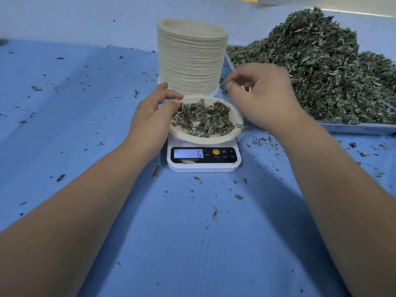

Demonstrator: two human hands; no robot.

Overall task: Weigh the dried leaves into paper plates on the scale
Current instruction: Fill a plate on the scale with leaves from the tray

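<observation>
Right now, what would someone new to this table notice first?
Probably the big heap of dried leaves on the metal tray at the right, and the tall stack of paper plates behind the scale. On the scale sits a paper plate of leaves, display showing 6, while the right hand pinches a few more beside it.

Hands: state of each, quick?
Left hand: open, fingers at the paper plate rim.
Right hand: pinching dried leaves.
</observation>
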